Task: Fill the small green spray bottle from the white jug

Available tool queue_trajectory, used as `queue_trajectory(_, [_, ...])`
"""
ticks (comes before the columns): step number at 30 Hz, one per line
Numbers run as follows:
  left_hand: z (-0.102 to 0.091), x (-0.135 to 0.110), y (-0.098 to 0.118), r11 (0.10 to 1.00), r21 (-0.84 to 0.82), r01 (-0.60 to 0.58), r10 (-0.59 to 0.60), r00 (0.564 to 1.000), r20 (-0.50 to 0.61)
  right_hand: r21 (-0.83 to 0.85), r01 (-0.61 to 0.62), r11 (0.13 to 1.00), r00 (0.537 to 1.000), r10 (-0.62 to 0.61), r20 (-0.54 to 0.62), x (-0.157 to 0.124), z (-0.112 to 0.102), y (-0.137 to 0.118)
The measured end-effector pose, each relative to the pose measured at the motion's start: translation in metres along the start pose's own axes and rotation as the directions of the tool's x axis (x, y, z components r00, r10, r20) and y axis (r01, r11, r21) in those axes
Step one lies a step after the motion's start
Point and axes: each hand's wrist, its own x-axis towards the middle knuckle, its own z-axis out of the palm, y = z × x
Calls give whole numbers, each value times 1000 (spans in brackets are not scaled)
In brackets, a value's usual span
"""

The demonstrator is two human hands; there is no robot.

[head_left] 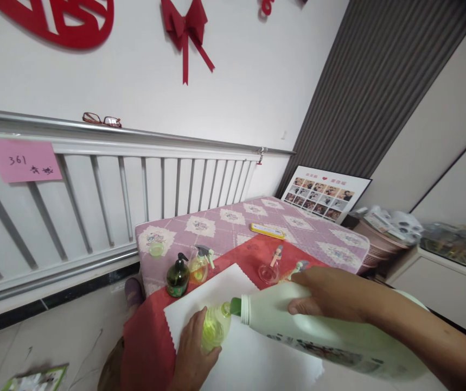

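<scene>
Closed round the bottle (215, 326) with the left hand (194, 353), fingers curled tight on its near side, low in the middle of the frame. Clamped on the jug (310, 331) from above with the right hand (330, 296), palm over its shoulder, lower right. Tipped the jug nearly flat, green spout (236, 306) at the bottle's mouth, touching or just beside; could not tell which. Rested the bottle on a white sheet (233, 279) over a red cloth (147, 336). Showed yellow-green liquid inside.

Judged best done slowly: spout held right over the narrow mouth, jug raised at its far end by small degrees, bottle braced upright against the sheet so as not to tilt under the spout. Looked likely to spill onto the sheet with any sudden tip, the jug being bulky and the opening small.

Noted behind, toward the centre, a pump bottle (178, 277), a sprayer (200, 265) and a clear flask (268, 273), all apart from both hands. Noted further up a yellow strip (267, 231) on the pink tablecloth (224, 217).
</scene>
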Motion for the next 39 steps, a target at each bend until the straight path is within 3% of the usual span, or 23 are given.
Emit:
queue_trajectory(29, [-3, -1, 2, 1000, -15, -12, 11, 1000, -23, -17, 11, 1000, 1000, -10, 19, -2, -5, -7])
queue_trajectory(39, [-1, 0, 2, 1000, -1, -5, 5, 1000, -25, -5, 15, 1000, 1000, -15, -4, 3, 0, 2])
